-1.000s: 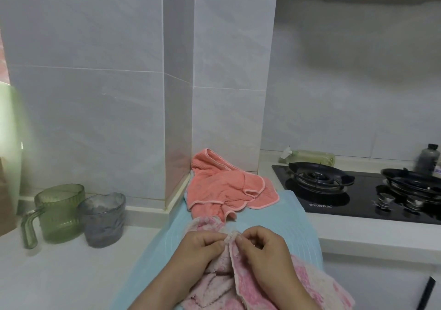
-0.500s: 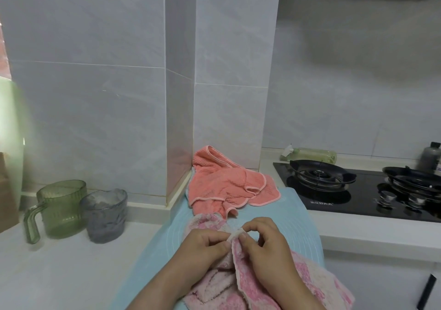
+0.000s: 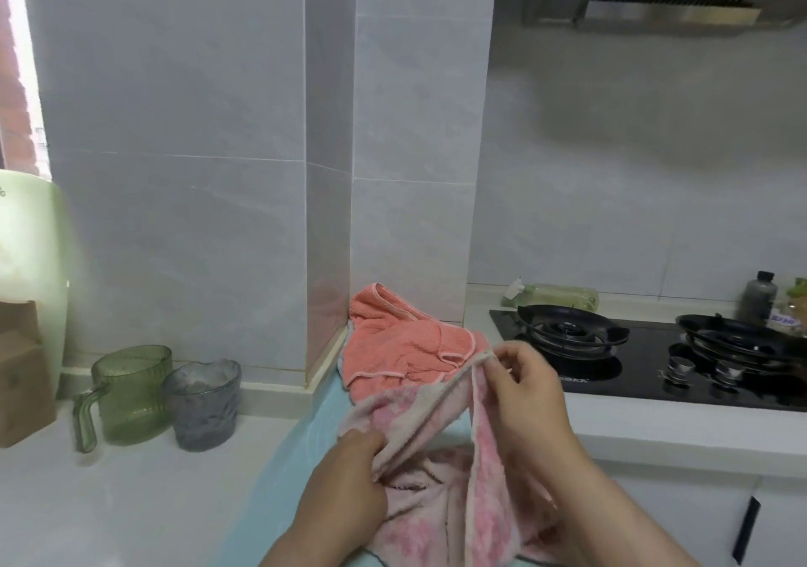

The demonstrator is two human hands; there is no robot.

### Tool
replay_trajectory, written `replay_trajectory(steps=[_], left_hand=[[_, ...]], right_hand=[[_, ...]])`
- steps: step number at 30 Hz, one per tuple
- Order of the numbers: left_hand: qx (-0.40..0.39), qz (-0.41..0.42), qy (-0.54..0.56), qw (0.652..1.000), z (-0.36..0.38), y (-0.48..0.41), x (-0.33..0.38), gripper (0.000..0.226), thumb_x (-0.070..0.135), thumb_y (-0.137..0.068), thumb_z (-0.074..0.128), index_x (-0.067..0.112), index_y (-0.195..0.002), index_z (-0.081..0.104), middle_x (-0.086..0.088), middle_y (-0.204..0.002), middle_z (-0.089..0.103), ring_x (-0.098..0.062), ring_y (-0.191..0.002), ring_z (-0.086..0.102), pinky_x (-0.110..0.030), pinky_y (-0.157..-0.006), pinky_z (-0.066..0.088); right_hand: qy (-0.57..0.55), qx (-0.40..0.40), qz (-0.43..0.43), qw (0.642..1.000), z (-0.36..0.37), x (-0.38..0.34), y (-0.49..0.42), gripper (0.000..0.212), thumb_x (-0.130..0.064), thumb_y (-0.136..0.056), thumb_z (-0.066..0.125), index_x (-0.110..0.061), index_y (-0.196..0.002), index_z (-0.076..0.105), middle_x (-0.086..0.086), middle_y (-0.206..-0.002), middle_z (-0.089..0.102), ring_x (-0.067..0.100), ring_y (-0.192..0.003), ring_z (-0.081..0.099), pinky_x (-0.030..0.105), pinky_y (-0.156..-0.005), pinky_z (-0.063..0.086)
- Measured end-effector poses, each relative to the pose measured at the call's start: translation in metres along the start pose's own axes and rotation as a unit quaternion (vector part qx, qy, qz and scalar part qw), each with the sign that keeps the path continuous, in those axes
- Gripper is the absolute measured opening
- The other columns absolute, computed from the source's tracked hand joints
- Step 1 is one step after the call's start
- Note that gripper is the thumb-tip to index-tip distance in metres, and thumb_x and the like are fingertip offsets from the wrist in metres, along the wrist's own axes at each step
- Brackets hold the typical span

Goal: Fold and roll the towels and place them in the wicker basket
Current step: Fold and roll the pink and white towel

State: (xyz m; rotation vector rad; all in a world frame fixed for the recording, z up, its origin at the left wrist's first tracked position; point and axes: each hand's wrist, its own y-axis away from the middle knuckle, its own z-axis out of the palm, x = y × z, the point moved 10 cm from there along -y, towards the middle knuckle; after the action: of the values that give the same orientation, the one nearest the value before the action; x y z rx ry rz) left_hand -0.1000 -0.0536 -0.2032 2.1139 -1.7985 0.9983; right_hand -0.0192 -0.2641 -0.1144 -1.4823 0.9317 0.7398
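A pale pink patterned towel [image 3: 419, 422] lies bunched on a light blue mat [image 3: 288, 457] at the counter's front. My left hand [image 3: 349, 475] pinches its edge low at the centre. Up and to the right, my right hand [image 3: 524, 387] pinches the same edge by a corner, so the hem is stretched taut between the two hands. Behind them a coral-orange towel [image 3: 406, 348] sits crumpled against the tiled wall corner. No wicker basket is in view.
A green handled cup [image 3: 126, 392] and a grey cup [image 3: 203, 405] stand on the white counter at left, beside a brown box [image 3: 22, 374]. A black gas hob [image 3: 646, 357] with two burners lies to the right, with bottles behind it.
My hands were together on the pink towel. They have moved apart, the right hand up and to the right, the left staying low, pulling the towel's edge straight.
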Motion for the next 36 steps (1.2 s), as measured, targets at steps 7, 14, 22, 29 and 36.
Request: replay_trajectory(steps=[7, 14, 22, 29, 36], left_hand=[[0.019, -0.093, 0.013, 0.995, -0.041, 0.009, 0.004, 0.009, 0.018, -0.069, 0.052, 0.023, -0.077, 0.050, 0.003, -0.077, 0.059, -0.013, -0.075, 0.056, -0.029, -0.061, 0.040], [-0.019, -0.088, -0.009, 0.996, -0.090, 0.001, 0.027, 0.018, 0.006, -0.070, 0.039, 0.017, -0.077, 0.051, -0.006, -0.080, 0.060, -0.025, -0.067, 0.062, -0.030, -0.053, 0.049], [-0.153, -0.132, 0.238, 0.950, -0.140, 0.003, 0.058, 0.033, -0.020, -0.080, 0.047, 0.009, -0.067, 0.052, -0.005, -0.050, 0.049, -0.013, -0.042, 0.049, -0.021, -0.041, 0.046], [-0.159, -0.137, 0.239, 0.948, -0.203, 0.006, 0.089, 0.019, -0.010, -0.080, 0.054, 0.009, -0.077, 0.056, -0.005, -0.058, 0.049, -0.013, -0.047, 0.050, -0.022, -0.043, 0.050], [-0.056, -0.144, 0.579, 0.800, -0.240, 0.020, 0.125, 0.017, -0.008, -0.092, 0.047, -0.007, -0.082, 0.061, -0.015, -0.058, 0.059, -0.016, -0.038, 0.061, -0.023, -0.039, 0.054]], right_hand=[[0.044, 0.048, -0.045, 0.997, -0.051, -0.076, -0.039, 0.010, -0.016, -0.096, 0.058, -0.016, -0.087, 0.062, 0.001, -0.086, 0.066, 0.014, -0.077, 0.060, 0.027, -0.067, 0.047], [0.082, 0.125, -0.064, 0.987, -0.107, -0.126, -0.050, 0.007, -0.023, -0.097, 0.056, -0.018, -0.092, 0.060, -0.008, -0.087, 0.061, 0.014, -0.079, 0.056, 0.031, -0.068, 0.043], [0.115, 0.131, -0.080, 0.981, -0.145, -0.164, -0.044, 0.009, -0.019, -0.097, 0.056, -0.015, -0.091, 0.061, -0.006, -0.084, 0.060, 0.011, -0.077, 0.055, 0.025, -0.061, 0.039], [0.126, 0.140, -0.074, 0.979, -0.167, -0.189, -0.038, 0.010, -0.020, -0.097, 0.056, -0.013, -0.092, 0.061, -0.002, -0.087, 0.062, 0.020, -0.084, 0.058, 0.032, -0.071, 0.043], [0.105, 0.135, -0.077, 0.982, -0.173, -0.215, -0.022, 0.011, -0.019, -0.097, 0.057, -0.013, -0.088, 0.060, 0.001, -0.085, 0.061, 0.024, -0.084, 0.058, 0.037, -0.076, 0.046]])
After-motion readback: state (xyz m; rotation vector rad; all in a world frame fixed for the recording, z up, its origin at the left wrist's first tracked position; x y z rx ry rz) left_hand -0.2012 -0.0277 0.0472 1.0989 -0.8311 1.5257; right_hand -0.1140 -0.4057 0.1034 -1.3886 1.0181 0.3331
